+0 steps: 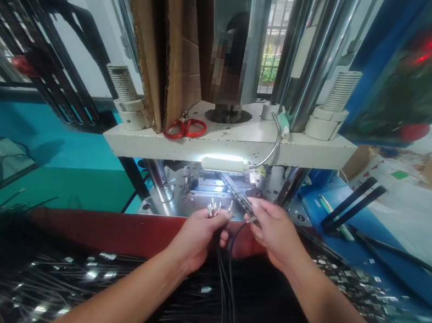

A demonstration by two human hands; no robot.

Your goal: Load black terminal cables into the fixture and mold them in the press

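Note:
My left hand (196, 239) is closed around a bundle of thin black cables (224, 291). Their small metal ends stick up above its thumb, and the cables hang down below the fist. To the right, my right hand (273, 230) grips a long, narrow metal strip (234, 190) that slants up and left under the lit lamp (222, 164). A cable end also sits close to the right fingers; whether they pinch it I cannot tell. Beyond both hands lies the metal die (212, 183) on the bed of a press.
Red-handled scissors (185, 129) lie on the white press plate (306, 147), beside upright cardboard (185, 50). Many black cables (106, 287) with metal ends cover the red surface (112, 229) in front. Pliers (396, 252) rest on the blue surface at right.

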